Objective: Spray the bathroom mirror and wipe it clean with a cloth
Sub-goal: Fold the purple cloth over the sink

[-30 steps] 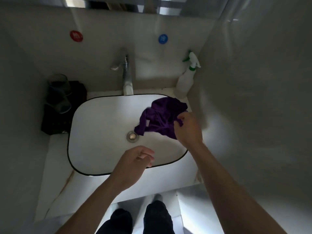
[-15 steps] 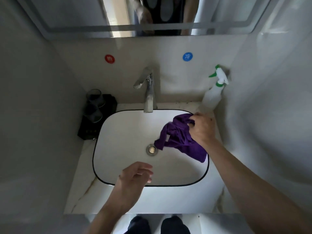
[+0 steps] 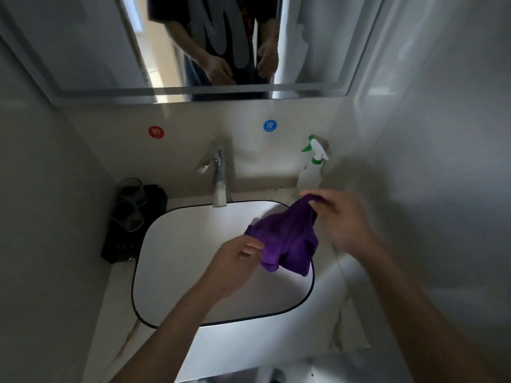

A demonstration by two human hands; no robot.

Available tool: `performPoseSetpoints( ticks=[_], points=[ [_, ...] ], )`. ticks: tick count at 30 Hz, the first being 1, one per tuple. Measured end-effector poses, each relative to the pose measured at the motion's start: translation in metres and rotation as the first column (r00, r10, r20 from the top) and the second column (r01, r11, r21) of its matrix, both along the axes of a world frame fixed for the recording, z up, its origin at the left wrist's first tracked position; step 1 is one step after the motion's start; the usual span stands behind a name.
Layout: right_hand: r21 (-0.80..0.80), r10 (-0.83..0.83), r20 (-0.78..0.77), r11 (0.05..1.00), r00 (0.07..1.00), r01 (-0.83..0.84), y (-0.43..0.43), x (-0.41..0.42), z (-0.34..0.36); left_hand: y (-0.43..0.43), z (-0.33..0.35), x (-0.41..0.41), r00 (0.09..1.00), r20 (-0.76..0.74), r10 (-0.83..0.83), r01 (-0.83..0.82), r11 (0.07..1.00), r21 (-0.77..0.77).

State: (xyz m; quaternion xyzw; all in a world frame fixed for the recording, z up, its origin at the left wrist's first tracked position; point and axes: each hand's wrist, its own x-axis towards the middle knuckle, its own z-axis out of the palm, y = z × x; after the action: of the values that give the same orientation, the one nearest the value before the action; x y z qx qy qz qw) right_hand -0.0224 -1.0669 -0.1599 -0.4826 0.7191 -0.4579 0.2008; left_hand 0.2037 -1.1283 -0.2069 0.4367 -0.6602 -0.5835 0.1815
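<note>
Head view, looking down over the sink (image 3: 143,244): both hands are on the purple cloth (image 3: 287,239), which hangs above the right half of the basin. The right hand (image 3: 343,219) pinches an upper corner between thumb and fingers and lifts it. The left hand (image 3: 235,261) has its fingers curled onto the lower left edge. Held at two ends like this, the bunched cloth is probably being pulled open or refolded into a flat pad for wiping. Motion blur softens the fingertips, so the exact pinch is unclear.

The spray bottle (image 3: 311,172) stands upright in the back right corner of the bench (image 3: 119,299), just behind the right hand and untouched. By that, spraying seems not yet begun. The mirror (image 3: 83,51) hangs on the wall above the faucet (image 3: 218,175), and it reflects the person's torso and hands. A black tray (image 3: 154,197) with glasses (image 3: 130,189) sits left of the sink, clear of the work.
</note>
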Motion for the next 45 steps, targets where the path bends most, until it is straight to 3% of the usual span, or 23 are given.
performPoseSetpoints(
  ticks=[3, 6, 9, 11, 16, 19, 20, 21, 23, 25, 29, 33, 39, 41, 43, 45],
  points=[
    [-0.019, 0.029, -0.224, 0.999, 0.974, -0.034, 0.016, 0.010, 0.024, -0.013, -0.025, -0.011, 0.996, -0.003, 0.090, -0.089, 0.987, 0.130],
    [-0.015, 0.012, -0.326, 1.000, 0.945, -0.018, 0.033, 0.019, 0.049, -0.009, -0.053, -0.015, 0.973, 0.131, 0.188, -0.228, 0.841, 0.490],
    [-0.008, 0.012, -0.351, 1.000, 0.936, -0.015, 0.054, 0.026, 0.071, 0.008, -0.071, -0.012, 0.986, 0.168, 0.007, -0.128, 0.683, 0.719],
    [-0.012, 0.014, -0.347, 1.000, 0.938, -0.020, 0.066, 0.027, 0.078, 0.012, -0.073, -0.013, 0.996, 0.086, -0.011, -0.056, 0.679, 0.732],
    [-0.076, -0.099, -0.282, 0.994, 0.954, 0.081, 0.082, 0.018, 0.076, -0.020, -0.045, -0.003, 0.992, 0.098, 0.073, -0.112, 0.866, 0.487],
    [-0.136, -0.161, -0.208, 0.982, 0.965, 0.134, 0.080, 0.015, 0.076, -0.052, -0.006, 0.013, 0.970, 0.190, 0.152, -0.204, 0.933, 0.298],
    [-0.150, -0.180, -0.179, 0.977, 0.967, 0.154, 0.077, 0.014, 0.076, -0.065, 0.007, 0.019, 0.957, 0.261, 0.128, -0.184, 0.961, 0.205],
    [-0.162, -0.196, -0.151, 0.972, 0.969, 0.171, 0.074, 0.014, 0.077, -0.072, 0.016, 0.028, 0.935, 0.332, 0.126, -0.127, 0.992, -0.019],
    [-0.182, -0.215, -0.095, 0.964, 0.972, 0.196, 0.064, 0.012, 0.078, -0.095, 0.041, 0.041, 0.961, 0.105, 0.255, -0.261, 0.964, 0.046],
    [-0.208, -0.227, -0.024, 0.954, 0.973, 0.218, 0.054, 0.012, 0.079, -0.110, 0.061, 0.057, 0.947, 0.048, 0.317, -0.318, 0.948, 0.030],
    [-0.251, -0.209, 0.105, 0.940, 0.972, 0.229, 0.032, 0.021, 0.085, -0.124, 0.106, 0.080, 0.947, -0.082, 0.309, -0.286, 0.933, 0.218],
    [-0.265, -0.196, 0.139, 0.937, 0.971, 0.227, 0.011, 0.025, 0.097, -0.133, 0.148, 0.103, 0.955, -0.116, 0.274, -0.260, 0.958, 0.124],
    [-0.243, -0.135, 0.089, 0.958, 0.987, 0.153, -0.017, 0.028, 0.111, -0.146, 0.203, 0.136, 0.889, -0.235, 0.393, -0.413, 0.910, -0.041],
    [-0.214, -0.110, 0.045, 0.970, 0.993, 0.117, -0.028, 0.030, 0.114, -0.147, 0.216, 0.149, 0.941, -0.154, 0.301, -0.324, 0.934, -0.152],
    [-0.197, -0.077, 0.030, 0.977, 0.997, 0.082, -0.036, 0.032, 0.115, -0.146, 0.222, 0.159, 0.979, 0.082, 0.186, -0.144, 0.919, -0.368],
    [-0.190, -0.039, 0.018, 0.981, 0.999, 0.042, -0.043, 0.033, 0.115, -0.145, 0.224, 0.164, 0.934, 0.315, 0.169, 0.019, 0.856, -0.517]
  ],
)
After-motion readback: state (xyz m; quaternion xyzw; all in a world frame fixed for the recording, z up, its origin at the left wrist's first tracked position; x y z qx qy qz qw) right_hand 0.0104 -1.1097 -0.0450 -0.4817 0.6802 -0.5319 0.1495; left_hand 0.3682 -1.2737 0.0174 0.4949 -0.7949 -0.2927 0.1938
